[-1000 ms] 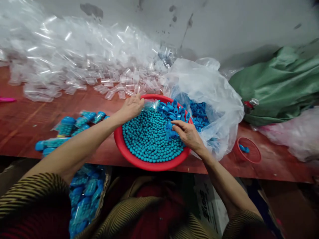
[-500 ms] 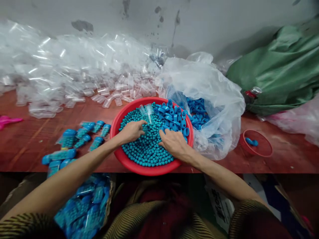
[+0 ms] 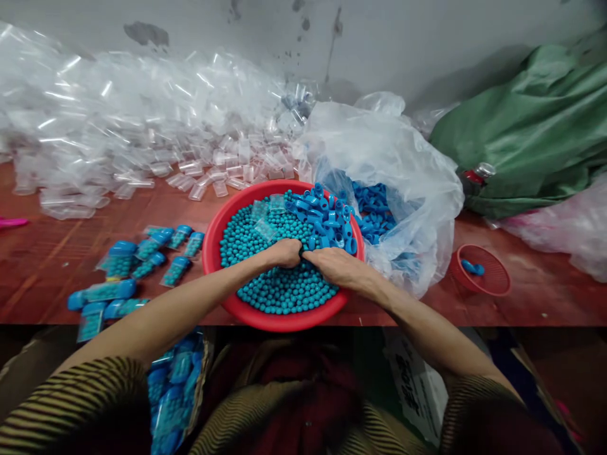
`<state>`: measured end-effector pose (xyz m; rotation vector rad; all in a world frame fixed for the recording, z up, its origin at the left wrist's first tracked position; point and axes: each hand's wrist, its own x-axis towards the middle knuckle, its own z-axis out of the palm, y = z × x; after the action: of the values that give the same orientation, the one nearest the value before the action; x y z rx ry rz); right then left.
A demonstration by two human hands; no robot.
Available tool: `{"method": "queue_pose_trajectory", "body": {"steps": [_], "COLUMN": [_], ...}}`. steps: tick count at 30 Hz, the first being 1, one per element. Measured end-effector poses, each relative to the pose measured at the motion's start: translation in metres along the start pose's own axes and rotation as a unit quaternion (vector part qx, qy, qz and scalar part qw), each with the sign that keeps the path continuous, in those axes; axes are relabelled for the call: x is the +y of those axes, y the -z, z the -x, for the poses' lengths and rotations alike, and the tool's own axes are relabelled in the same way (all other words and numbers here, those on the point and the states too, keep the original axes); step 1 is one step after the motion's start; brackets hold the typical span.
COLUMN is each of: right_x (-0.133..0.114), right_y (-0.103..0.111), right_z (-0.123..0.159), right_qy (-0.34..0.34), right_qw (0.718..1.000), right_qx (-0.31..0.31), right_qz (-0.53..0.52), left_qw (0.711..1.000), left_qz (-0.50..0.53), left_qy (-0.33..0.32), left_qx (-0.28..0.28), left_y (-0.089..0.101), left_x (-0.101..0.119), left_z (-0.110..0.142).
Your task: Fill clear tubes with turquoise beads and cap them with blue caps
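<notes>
A red basin (image 3: pixel 222 230) sits at the table's front edge, filled with small teal balls (image 3: pixel 279 294) and a heap of blue caps (image 3: pixel 325 218) at its far right. A few clear tubes (image 3: pixel 265 212) lie on the balls. My left hand (image 3: pixel 283 253) and my right hand (image 3: pixel 334 265) meet over the middle of the basin, fingers curled together and fingertips touching. What they pinch between them is hidden.
A big heap of clear plastic tubes (image 3: pixel 133 126) covers the back left. A clear bag of blue caps (image 3: pixel 393 183) lies right of the basin. Filled capped tubes (image 3: pixel 137 259) lie on the left and in a basket (image 3: pixel 175 385) below. A small red basket (image 3: pixel 481 272) stands at the right.
My left hand came back from the basin's far rim to its middle. My right hand moved left, and both hands now touch at the fingertips.
</notes>
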<state>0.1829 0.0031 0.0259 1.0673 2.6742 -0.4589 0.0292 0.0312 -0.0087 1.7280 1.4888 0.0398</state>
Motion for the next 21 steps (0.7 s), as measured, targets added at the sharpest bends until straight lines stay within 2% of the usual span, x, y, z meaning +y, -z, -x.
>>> {"method": "queue_pose_trajectory", "body": {"steps": [4, 8, 10, 13, 15, 18, 21], "right_x": [-0.006, -0.007, -0.007, -0.013, -0.019, -0.027, -0.027], "right_y": [-0.008, -0.010, -0.010, -0.009, -0.009, -0.009, -0.009], "right_z": [-0.004, 0.000, 0.001, -0.001, -0.004, -0.010, -0.015], "right_qy": [-0.060, -0.057, -0.050, -0.029, -0.034, -0.057, -0.017], "right_qw": [0.997, 0.994, 0.995, 0.996, 0.994, 0.988, 0.980], "right_qx": [0.052, 0.081, 0.065, 0.038, 0.034, 0.063, 0.117], "right_qz": [0.016, 0.037, 0.060, 0.079, 0.095, 0.132, 0.161], "left_qw": [0.990, 0.960, 0.929, 0.848, 0.817, 0.815, 0.829], "left_qz": [0.138, 0.279, 0.369, 0.528, 0.576, 0.579, 0.560], "left_qy": [0.006, -0.029, -0.031, -0.017, -0.011, -0.001, 0.012], "left_qx": [0.012, 0.007, 0.000, -0.025, -0.034, -0.035, -0.011], "left_y": [-0.007, -0.002, 0.004, 0.012, 0.016, 0.018, 0.019], "left_x": [-0.008, -0.021, -0.026, -0.032, -0.035, -0.036, -0.037], "left_z": [-0.008, 0.005, 0.014, 0.026, 0.034, 0.042, 0.047]}}
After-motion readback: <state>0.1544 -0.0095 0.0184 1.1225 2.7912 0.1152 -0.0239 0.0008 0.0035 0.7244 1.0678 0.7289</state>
